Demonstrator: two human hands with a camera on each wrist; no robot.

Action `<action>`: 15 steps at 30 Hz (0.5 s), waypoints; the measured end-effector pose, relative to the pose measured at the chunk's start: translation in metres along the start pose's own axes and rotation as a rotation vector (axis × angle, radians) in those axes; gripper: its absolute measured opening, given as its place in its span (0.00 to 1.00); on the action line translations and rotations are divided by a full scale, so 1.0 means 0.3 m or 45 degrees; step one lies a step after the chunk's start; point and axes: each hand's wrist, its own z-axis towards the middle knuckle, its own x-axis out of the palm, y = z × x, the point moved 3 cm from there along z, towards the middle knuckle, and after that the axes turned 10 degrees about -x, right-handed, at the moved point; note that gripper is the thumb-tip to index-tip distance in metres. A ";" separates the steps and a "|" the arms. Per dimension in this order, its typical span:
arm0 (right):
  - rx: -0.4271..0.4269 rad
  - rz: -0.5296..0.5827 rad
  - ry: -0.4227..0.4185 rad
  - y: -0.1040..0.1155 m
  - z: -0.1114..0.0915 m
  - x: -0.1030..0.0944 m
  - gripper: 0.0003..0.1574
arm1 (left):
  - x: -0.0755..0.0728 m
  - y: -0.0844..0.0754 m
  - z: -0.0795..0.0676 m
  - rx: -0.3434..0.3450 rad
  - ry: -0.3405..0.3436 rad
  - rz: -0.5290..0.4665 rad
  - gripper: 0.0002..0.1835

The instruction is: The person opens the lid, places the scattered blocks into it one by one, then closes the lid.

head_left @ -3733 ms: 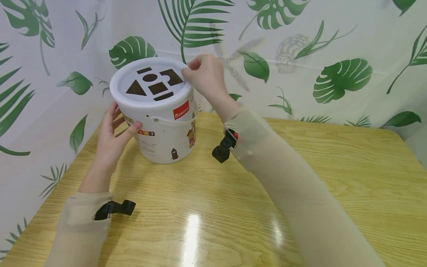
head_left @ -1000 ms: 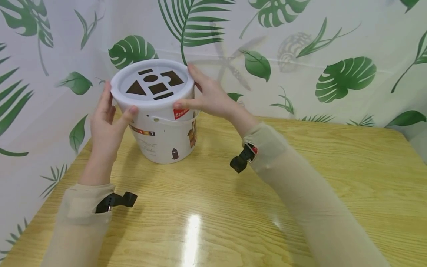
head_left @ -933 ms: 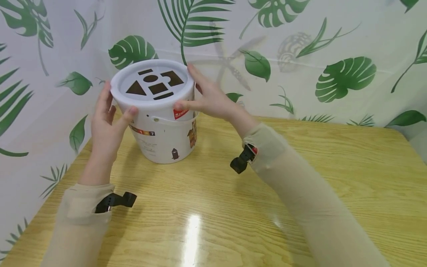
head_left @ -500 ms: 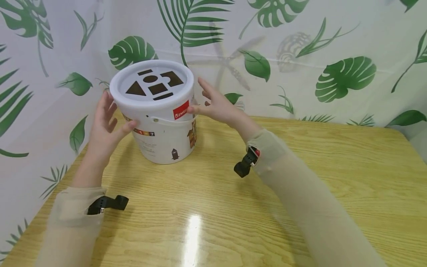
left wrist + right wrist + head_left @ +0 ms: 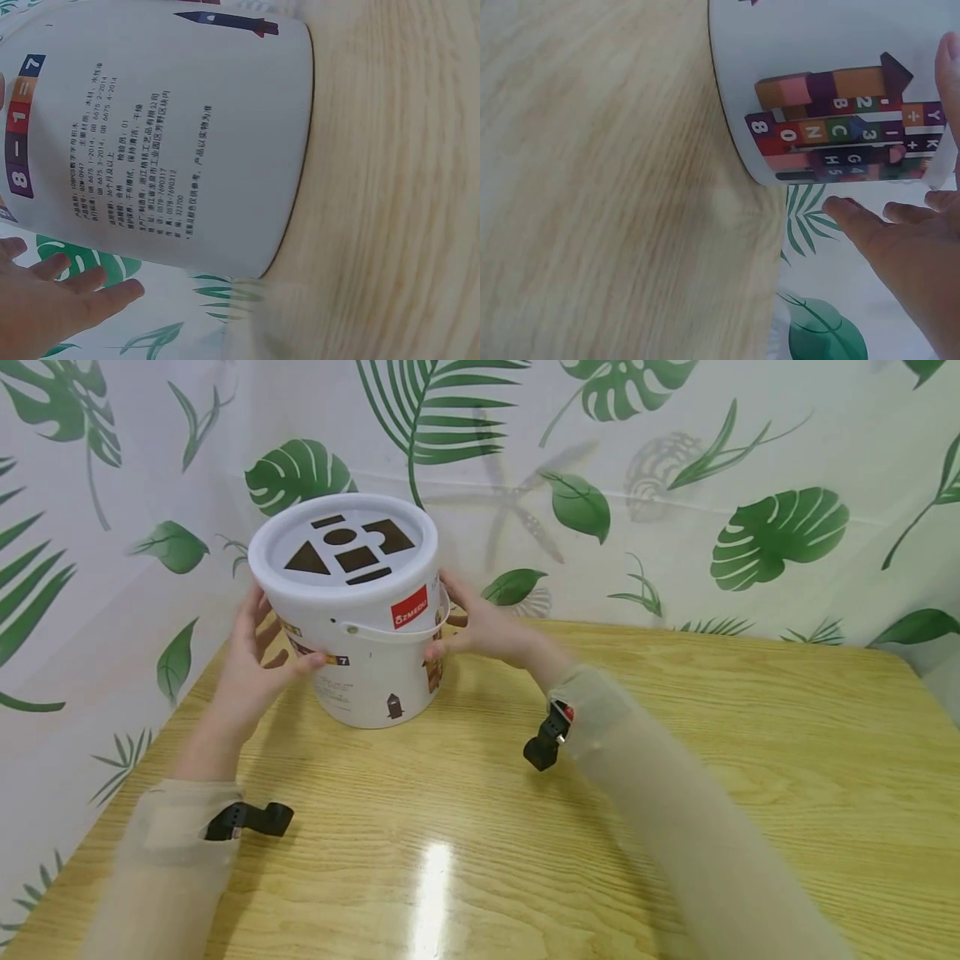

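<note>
A white bucket (image 5: 371, 681) with printed sides stands upright at the back left of the table. Its white lid (image 5: 330, 587) is on top, with shaped cut-outs: a triangle, a circle, a square and others. The thin white handle (image 5: 390, 635) hangs down in front. My left hand (image 5: 251, 672) is at the bucket's left side, thumb on the printed front, fingers spread behind. On the right side, my right hand (image 5: 491, 631) has its thumb against the wall beside the handle. Both wrist views show loosely extended fingers beside the bucket. Fingertips behind it are partly hidden.
The wooden table (image 5: 480, 827) runs out to the right and toward me. Behind and to the left hangs a white leaf-patterned sheet (image 5: 637, 552), close to the bucket. Black wrist cameras are strapped over both beige sleeves (image 5: 660, 785).
Both hands have come off the lid's rim and slid lower onto the bucket's sides. Earlier, the right hand pinched at the lid's right edge. The bucket has barely moved.
</note>
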 end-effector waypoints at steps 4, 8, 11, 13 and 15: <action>-0.014 0.067 -0.044 -0.003 0.002 0.014 0.73 | 0.011 0.008 0.001 -0.015 0.012 0.001 0.57; -0.018 0.087 -0.067 0.022 -0.005 0.029 0.74 | 0.022 0.005 0.002 0.028 0.026 -0.020 0.57; -0.038 0.085 -0.066 0.055 -0.013 0.043 0.73 | 0.026 0.004 0.002 0.054 0.029 -0.045 0.56; -0.058 0.089 -0.066 0.072 -0.017 0.050 0.71 | 0.027 0.004 0.001 0.052 0.027 -0.054 0.56; -0.072 0.074 -0.072 0.061 -0.013 0.049 0.70 | 0.028 0.005 0.000 0.045 0.024 -0.066 0.56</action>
